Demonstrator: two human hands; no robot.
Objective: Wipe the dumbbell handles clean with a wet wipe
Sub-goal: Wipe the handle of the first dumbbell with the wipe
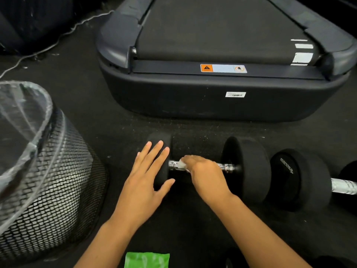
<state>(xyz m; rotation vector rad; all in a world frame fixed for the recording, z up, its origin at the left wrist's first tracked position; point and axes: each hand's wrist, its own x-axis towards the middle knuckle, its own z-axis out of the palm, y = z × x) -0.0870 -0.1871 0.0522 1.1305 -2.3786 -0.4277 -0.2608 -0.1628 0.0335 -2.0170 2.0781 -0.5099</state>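
On the dark floor (119,136), in front of the end of a treadmill (212,101), lies a black dumbbell (249,169) with its chrome handle (227,167) running from left to right. The left hand (146,176) is flat and relaxed, its fingers straight and a little spread, and it rests on the left weight head (164,140) of this dumbbell, with the thumb lying across the lower part of the head. The right hand (204,171) is over the middle of the handle, its fingers curled down around a white wet wipe (181,165), which it presses against the bar; only a small part of the wipe shows at the left edge of the hand. Short pieces of bare chrome are visible on both sides of this hand. Just to the right of this dumbbell lies a second dumbbell (299,178), whose near weight head is just beside the first one's right head, and its handle goes out of view at the right edge. To the left stands a wire mesh bin (63,182) lined with a clear plastic bag (21,117). At the bottom edge, between the two forearms, lies a green packet (146,260). A thin pale cable (58,38) runs across the floor in the upper left
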